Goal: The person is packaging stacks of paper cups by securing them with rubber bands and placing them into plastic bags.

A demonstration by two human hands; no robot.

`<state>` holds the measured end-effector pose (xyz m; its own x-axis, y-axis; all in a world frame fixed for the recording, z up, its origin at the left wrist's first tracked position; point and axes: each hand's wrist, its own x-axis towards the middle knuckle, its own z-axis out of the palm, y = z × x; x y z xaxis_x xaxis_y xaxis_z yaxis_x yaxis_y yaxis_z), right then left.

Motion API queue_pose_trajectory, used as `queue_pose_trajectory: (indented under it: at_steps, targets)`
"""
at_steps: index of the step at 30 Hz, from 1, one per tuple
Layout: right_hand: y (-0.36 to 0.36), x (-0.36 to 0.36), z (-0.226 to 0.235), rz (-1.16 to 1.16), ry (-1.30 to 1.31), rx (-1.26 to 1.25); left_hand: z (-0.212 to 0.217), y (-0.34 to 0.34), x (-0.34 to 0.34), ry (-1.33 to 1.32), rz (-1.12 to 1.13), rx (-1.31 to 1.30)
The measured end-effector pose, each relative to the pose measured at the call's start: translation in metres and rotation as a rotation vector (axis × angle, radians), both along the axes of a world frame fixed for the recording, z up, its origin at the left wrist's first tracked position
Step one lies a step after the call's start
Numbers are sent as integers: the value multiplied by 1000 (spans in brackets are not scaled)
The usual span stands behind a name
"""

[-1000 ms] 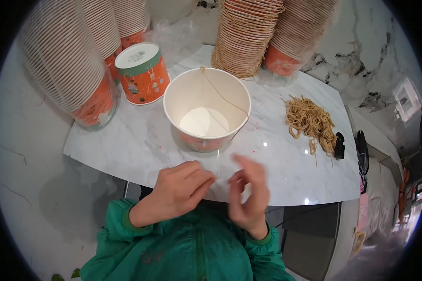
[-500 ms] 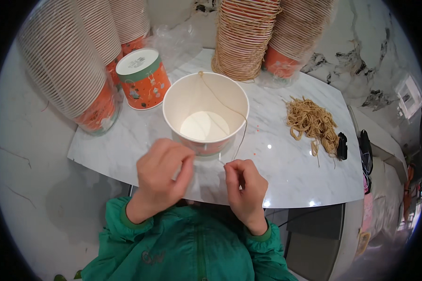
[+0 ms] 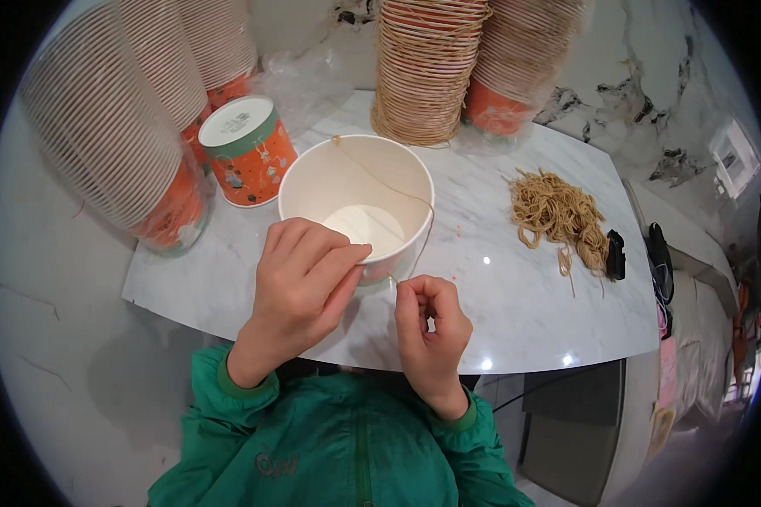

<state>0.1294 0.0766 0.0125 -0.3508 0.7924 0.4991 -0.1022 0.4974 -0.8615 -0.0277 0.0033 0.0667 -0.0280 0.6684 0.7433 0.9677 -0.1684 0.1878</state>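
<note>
A large white-lined paper tub [image 3: 304,182] stands mouth up near the middle of the table. My left hand [image 3: 300,291] grips its near rim, thumb and fingers closed at the edge. In front of the tub, my right hand [image 3: 431,325] pinches the end of a thin tan string [image 3: 385,184] between thumb and forefinger. The string starts at the far rim, crosses the mouth to the right rim, then drops outside toward my right fingers. Parts of the tub's near wall are hidden behind my left hand.
An upside-down orange tub [image 3: 249,160] stands at the left, beside wrapped tub stacks [image 3: 101,127]. Behind is a string-wound stack [image 3: 427,76] with another wrapped stack [image 3: 516,59]. At the right lie a tan string heap [image 3: 558,211] and a small black object [image 3: 616,255].
My left hand has moved right onto the tub's near rim and closed there. The tub sits slightly farther left. My right hand keeps its pinch on the string, a little farther from me.
</note>
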Motion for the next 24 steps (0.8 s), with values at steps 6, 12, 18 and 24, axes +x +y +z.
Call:
queue_pose_trajectory:
  at_steps: [6, 12, 18, 24]
  targets:
    - [5, -4, -1, -35, -16, 4, -1, 4, 4, -9, -7, 11]
    - [7, -11, -3, 4, 34, -42, -1, 4, 5, -27, 0, 0]
    - [8, -13, -4, -6, 30, -56, -3, 5, 3, -22, 7, -12]
    - [10, -15, -1, 19, 79, -85, -1, 8, 6, -31, 20, -10]
